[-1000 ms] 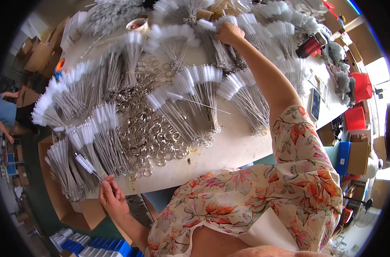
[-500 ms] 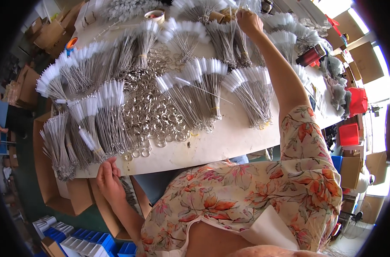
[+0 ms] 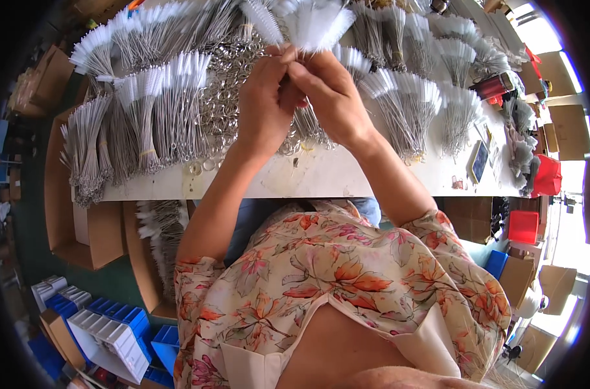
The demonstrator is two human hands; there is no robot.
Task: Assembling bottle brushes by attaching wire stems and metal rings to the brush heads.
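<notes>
My left hand (image 3: 267,97) and my right hand (image 3: 334,94) meet above the table, fingers closed together just below a bunch of white-bristled wire brushes (image 3: 318,27). The bristles fan out upward from my fingertips, and the stems are hidden by my hands. One brush head (image 3: 262,23) leans out to the left of the bunch; which hand has it, I cannot tell. Behind my left wrist lies a heap of metal split rings (image 3: 222,97). Bundles of similar brushes with looped wire ends (image 3: 399,107) lie to the right of my right hand.
More brush bundles (image 3: 142,110) cover the left of the white table (image 3: 347,178). A phone-like device (image 3: 478,162) lies near its right edge, below a dark red cylinder (image 3: 493,85). Cardboard boxes (image 3: 104,240) and blue and white bins (image 3: 110,330) stand at the lower left.
My right hand has come back from the far side of the table, and my left hand has risen from the front edge to join it. A bunch of brushes is now at my fingertips.
</notes>
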